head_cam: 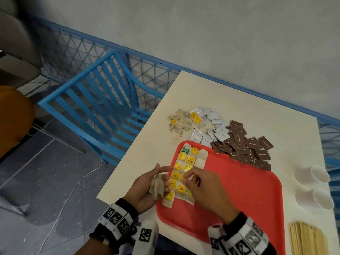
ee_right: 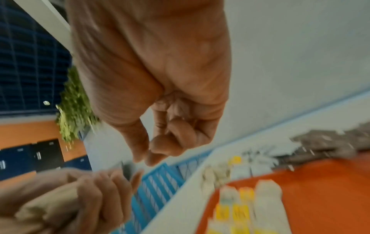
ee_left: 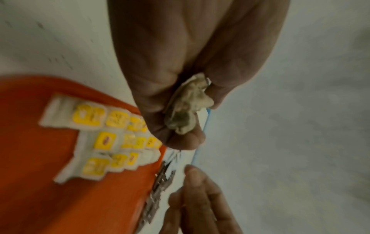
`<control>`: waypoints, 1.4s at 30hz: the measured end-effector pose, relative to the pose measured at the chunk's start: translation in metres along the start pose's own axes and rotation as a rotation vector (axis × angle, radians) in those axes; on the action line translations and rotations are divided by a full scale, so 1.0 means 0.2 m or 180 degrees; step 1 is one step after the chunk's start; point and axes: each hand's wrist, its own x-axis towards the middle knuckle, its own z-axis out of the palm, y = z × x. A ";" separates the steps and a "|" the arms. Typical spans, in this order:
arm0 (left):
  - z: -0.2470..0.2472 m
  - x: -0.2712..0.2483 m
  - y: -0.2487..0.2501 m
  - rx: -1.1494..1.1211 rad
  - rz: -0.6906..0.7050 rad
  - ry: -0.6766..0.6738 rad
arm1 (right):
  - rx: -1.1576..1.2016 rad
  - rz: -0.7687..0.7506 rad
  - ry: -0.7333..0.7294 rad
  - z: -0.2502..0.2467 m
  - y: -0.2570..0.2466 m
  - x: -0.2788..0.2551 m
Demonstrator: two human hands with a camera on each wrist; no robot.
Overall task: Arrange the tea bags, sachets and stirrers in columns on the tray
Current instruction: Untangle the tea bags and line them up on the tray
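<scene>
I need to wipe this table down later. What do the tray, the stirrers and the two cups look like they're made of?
The tray looks like moulded red plastic: a smooth matt surface with a rounded raised rim. The stirrers look like bare pale wood, thin flat unpainted sticks. The cups, lying on their sides, are plain matt white with thin walls, probably paper or thin plastic; I cannot tell which.
</scene>
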 end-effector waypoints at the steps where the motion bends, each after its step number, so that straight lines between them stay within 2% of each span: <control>1: 0.03 0.01 0.00 -0.0091 -0.0014 -0.0110 | 0.0108 -0.0175 0.0106 -0.06 -0.04 -0.01; 4: 0.12 0.05 -0.01 -0.0130 -0.0023 -0.0279 | -0.0041 -0.0713 -0.0034 -0.14 -0.11 -0.06; 6: 0.18 0.06 -0.02 -0.0149 -0.0055 -0.0312 | -0.0406 -0.0874 -0.0082 -0.13 -0.11 -0.10; 9: 0.24 0.07 -0.04 -0.0172 -0.0070 -0.0266 | -0.0741 -0.0944 0.0147 -0.09 -0.10 -0.14; 14: 0.27 0.07 -0.09 -0.0412 -0.0059 -0.0302 | -0.0432 -0.0731 0.0598 -0.05 -0.07 -0.14; 17: 0.30 0.08 -0.11 -0.0549 -0.0039 -0.0214 | 0.0311 -0.0559 0.0857 -0.08 -0.05 -0.12; 20: 0.32 0.08 -0.11 -0.0587 -0.0074 -0.0308 | 0.1807 -0.0074 0.0676 -0.19 -0.06 -0.12; 21: 0.34 0.07 -0.11 -0.0472 -0.0061 -0.0329 | 0.2297 0.0063 0.0552 -0.23 -0.06 -0.12; 23: 0.37 0.05 -0.09 -0.0116 0.0039 -0.0374 | 0.2774 0.0203 0.0400 -0.30 -0.05 -0.12; 28: 0.45 -0.03 -0.01 0.1724 0.0994 -0.0607 | 0.2889 0.0290 0.0149 -0.39 -0.04 -0.10; 31: 0.51 -0.10 0.03 0.2502 0.1332 -0.0688 | 0.2798 0.0269 0.0045 -0.41 -0.03 -0.09; 36: 0.52 -0.11 0.03 0.2635 0.1455 -0.0389 | 0.3055 0.0185 0.0191 -0.37 -0.05 -0.10; 39: 0.50 -0.14 0.04 0.3213 0.1452 -0.0390 | 0.2743 0.0214 0.0104 -0.31 -0.05 -0.11; 42: 0.48 -0.17 0.12 0.3826 0.1350 -0.0479 | 0.3071 0.0498 0.0114 -0.27 -0.04 -0.10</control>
